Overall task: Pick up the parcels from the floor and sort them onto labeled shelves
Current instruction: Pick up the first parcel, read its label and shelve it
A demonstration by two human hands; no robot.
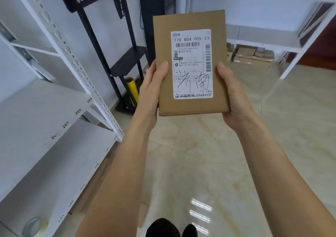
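Observation:
I hold a flat brown cardboard parcel (190, 21) upright in front of me, its white shipping label facing me with black handwriting over it. My left hand (151, 89) grips its lower left edge, thumb on the front. My right hand (231, 95) grips the lower right edge and supports the bottom corner. The white labeled shelves (45, 113) stand to my left, with numbers such as 205, 206 and 207 along the front edge. Several more cardboard parcels (251, 54) lie far back under another white shelf.
A black stand (127, 62) with a monitor and a yellow roll at its base is ahead on the left. A black cabinet (156, 15) stands against the back wall. A tape roll (33, 226) lies on a lower left shelf. Glossy tiled floor (227, 164) stretches ahead.

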